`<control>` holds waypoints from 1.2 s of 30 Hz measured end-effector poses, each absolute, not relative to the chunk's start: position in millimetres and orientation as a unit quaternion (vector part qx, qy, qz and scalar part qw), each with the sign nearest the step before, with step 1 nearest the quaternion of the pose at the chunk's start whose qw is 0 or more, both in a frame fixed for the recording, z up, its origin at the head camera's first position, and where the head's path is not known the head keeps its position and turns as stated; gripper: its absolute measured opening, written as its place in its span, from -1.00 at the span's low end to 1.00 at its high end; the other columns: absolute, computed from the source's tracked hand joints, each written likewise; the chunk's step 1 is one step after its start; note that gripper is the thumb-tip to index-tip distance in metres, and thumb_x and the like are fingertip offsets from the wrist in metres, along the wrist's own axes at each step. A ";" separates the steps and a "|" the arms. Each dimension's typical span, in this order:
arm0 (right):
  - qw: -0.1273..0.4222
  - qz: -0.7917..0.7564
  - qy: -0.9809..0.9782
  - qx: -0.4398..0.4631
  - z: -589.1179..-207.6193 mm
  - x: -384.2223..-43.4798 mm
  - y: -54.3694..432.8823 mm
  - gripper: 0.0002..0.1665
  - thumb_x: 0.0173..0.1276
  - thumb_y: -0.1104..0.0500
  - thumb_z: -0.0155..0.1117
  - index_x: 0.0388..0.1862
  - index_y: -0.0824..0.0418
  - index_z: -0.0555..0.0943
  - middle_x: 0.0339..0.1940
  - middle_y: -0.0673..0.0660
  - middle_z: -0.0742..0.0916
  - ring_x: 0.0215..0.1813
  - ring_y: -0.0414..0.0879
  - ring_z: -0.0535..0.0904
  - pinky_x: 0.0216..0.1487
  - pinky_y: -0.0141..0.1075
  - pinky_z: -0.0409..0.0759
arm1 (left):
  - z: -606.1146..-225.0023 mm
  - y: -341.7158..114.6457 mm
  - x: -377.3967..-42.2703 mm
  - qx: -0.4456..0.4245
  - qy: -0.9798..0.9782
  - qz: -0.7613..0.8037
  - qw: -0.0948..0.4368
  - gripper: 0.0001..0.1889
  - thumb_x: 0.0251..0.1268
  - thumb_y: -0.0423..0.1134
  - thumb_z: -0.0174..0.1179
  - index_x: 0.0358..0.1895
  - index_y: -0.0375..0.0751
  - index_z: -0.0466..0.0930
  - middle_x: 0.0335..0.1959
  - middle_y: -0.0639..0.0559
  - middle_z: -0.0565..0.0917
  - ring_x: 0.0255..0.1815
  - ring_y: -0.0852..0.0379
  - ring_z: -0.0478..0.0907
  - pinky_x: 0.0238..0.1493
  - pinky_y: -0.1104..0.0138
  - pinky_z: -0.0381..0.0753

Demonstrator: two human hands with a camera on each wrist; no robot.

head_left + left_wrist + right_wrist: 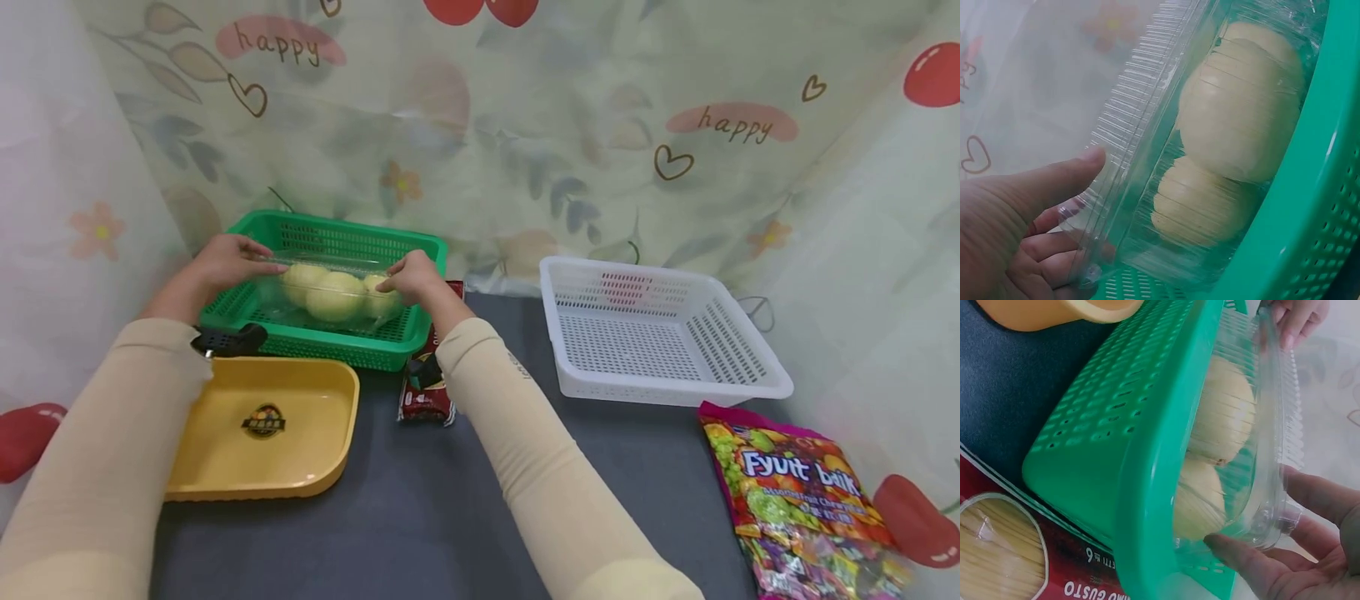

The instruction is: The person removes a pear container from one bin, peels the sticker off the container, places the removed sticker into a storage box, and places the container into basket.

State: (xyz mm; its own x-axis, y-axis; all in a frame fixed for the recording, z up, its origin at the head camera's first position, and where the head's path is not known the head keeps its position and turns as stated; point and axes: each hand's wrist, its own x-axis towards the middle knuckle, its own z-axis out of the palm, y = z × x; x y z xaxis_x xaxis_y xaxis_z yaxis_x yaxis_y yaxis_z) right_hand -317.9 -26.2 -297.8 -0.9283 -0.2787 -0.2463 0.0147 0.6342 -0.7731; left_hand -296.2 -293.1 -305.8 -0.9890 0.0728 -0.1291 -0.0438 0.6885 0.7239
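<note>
A clear plastic clamshell box [318, 260] holding several pale yellow round items [335, 297] sits within the green basket [352, 353], at the back left in the head view. My left hand [227, 265] grips one end of the box, thumb on top of its ribbed edge [1129, 94] and fingers beneath. At the opposite end, my right hand [417, 277] pinches the box's corner, thumb and fingers [1244, 559] on either side of it. The box rests low between the basket's walls, its lid side up.
A yellow tray [300, 454] stands in front of the basket. Beside the basket lies a dark red spaghetti pack [427, 404], partly under my right forearm. At the right are a white basket [667, 387] and a bag of fruit chews [802, 483]. Patterned cloth walls [510, 167] enclose the table.
</note>
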 end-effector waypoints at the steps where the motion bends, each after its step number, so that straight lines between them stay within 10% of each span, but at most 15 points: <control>1: 0.171 -0.417 0.890 -0.077 -298.3 -317.6 -26.9 -0.51 0.25 0.17 0.29 0.17 0.26 0.53 0.25 0.15 0.54 0.08 -0.04 0.52 -0.11 -0.30 0.57 | -306.4 -293.3 -296.6 0.009 0.918 0.390 0.073 -0.30 0.31 -0.01 0.10 0.28 -0.53 0.17 0.32 -0.53 0.15 0.31 -0.42 0.10 0.27 -0.18 0.18; 3: 0.160 -0.408 0.895 -0.082 -299.6 -316.3 -28.2 -0.55 0.24 0.17 0.30 0.11 0.27 0.57 0.18 0.15 0.58 0.12 -0.03 0.51 -0.06 -0.28 0.56 | -307.7 -293.5 -296.8 0.010 0.921 0.382 0.073 -0.32 0.31 -0.05 0.11 0.27 -0.55 0.19 0.31 -0.53 0.16 0.30 -0.42 0.12 0.25 -0.18 0.20; 6: 0.158 -0.393 0.902 -0.088 -303.8 -315.7 -31.2 -0.79 0.23 0.16 0.30 -0.41 0.32 0.61 -0.43 0.08 0.60 -0.37 -0.11 0.49 -0.36 -0.35 0.46 | -310.8 -293.6 -296.5 0.017 0.926 0.369 0.076 -0.35 0.30 -0.10 0.12 0.25 -0.56 0.21 0.28 -0.55 0.17 0.27 -0.43 0.15 0.22 -0.18 0.24; 10: 0.171 -0.387 0.903 -0.081 -310.2 -315.9 -34.5 -0.51 0.24 0.17 0.29 -0.75 0.18 0.25 -0.72 -0.01 0.18 -0.64 -0.17 0.06 -0.54 -0.33 0.19 | -315.1 -291.9 -295.0 0.022 0.930 0.356 0.085 -0.40 0.30 -0.15 0.13 0.22 -0.57 0.24 0.25 -0.57 0.21 0.24 -0.43 0.18 0.19 -0.16 0.28; 19: 0.181 -0.410 0.891 -0.078 -313.4 -309.7 -34.2 -0.78 0.26 0.18 0.27 -0.49 0.27 0.47 -0.50 0.04 0.44 -0.43 -0.12 0.43 -0.05 -0.18 0.59 | -321.2 -291.1 -292.0 0.016 0.930 0.356 0.090 -0.38 0.30 -0.17 0.13 0.25 -0.57 0.19 0.27 -0.58 0.18 0.27 -0.45 0.14 0.22 -0.17 0.25; 31: 0.163 -0.433 0.882 -0.088 -318.0 -306.7 -31.1 -0.77 0.21 0.18 0.29 -0.42 0.28 0.43 -0.49 0.06 0.42 -0.54 -0.15 0.35 -0.44 -0.33 0.43 | -326.6 -294.1 -288.9 0.019 0.950 0.301 0.085 -0.31 0.31 -0.14 0.12 0.31 -0.60 0.12 0.26 -0.59 0.19 0.26 -0.46 0.15 0.17 -0.18 0.29; 36: 0.185 -0.408 0.882 -0.147 -314.8 -305.3 -13.1 -0.37 0.27 0.02 0.24 0.20 0.38 0.42 0.13 0.21 0.56 -0.01 -0.09 0.50 -0.11 -0.32 0.50 | -330.6 -292.4 -284.6 0.023 0.957 0.278 0.076 -0.25 0.35 -0.03 0.05 0.35 -0.57 0.05 0.31 -0.56 0.15 0.27 -0.46 0.13 0.19 -0.19 0.26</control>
